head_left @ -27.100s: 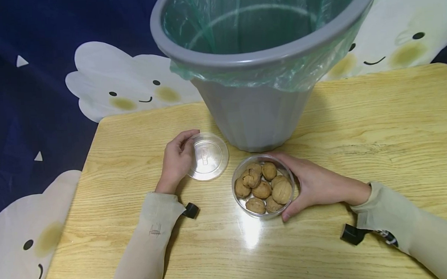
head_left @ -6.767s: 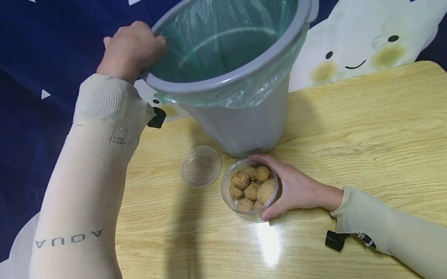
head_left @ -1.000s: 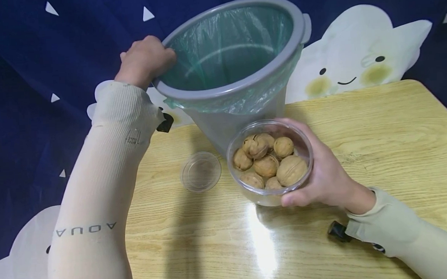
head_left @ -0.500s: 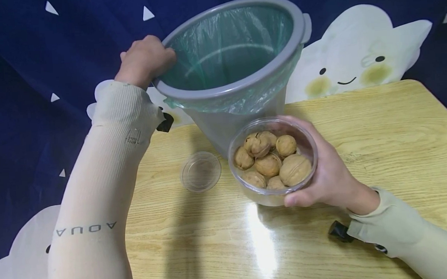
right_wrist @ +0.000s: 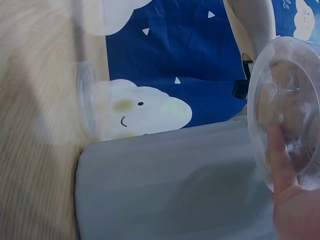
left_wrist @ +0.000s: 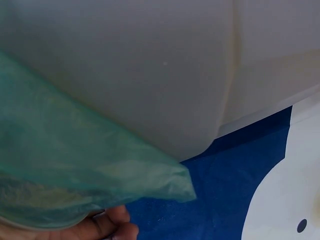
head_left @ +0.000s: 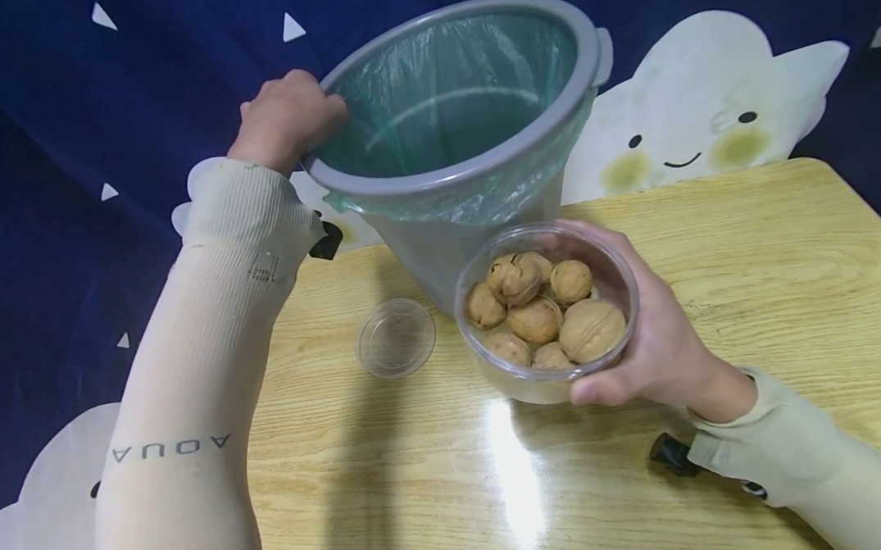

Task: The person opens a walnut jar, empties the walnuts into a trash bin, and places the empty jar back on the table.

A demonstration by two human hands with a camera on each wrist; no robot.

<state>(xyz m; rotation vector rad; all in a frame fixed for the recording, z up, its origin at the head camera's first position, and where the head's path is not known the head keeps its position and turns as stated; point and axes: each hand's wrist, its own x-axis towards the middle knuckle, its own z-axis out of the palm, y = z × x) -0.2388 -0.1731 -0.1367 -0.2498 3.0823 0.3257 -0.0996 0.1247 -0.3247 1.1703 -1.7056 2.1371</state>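
Observation:
In the head view my left hand [head_left: 289, 117] grips the left side of the rim of a grey trash bin [head_left: 454, 241], which is lined with a green plastic bag [head_left: 470, 101]. The left wrist view shows curled fingers [left_wrist: 117, 220] under the bag's loose edge. My right hand [head_left: 665, 339] holds a clear round plastic tub [head_left: 519, 390] above the table, thumb at its near side. Several walnuts [head_left: 534, 318] lie inside, one bigger than the others. In the right wrist view a finger [right_wrist: 281, 162] supports the tub's underside [right_wrist: 257, 107], and the tub is off the table.
A clear round lid [head_left: 396, 338] lies flat on the wooden table [head_left: 705, 247], left of the tub and in front of the bin. The bin stands close behind the tub. A dark blue cloth [head_left: 144, 75] with white clouds hangs behind the table.
My left hand has gone from the lid to the bin's rim. My right hand has raised the tub off the table and, in the last second, shifted it slightly right and up.

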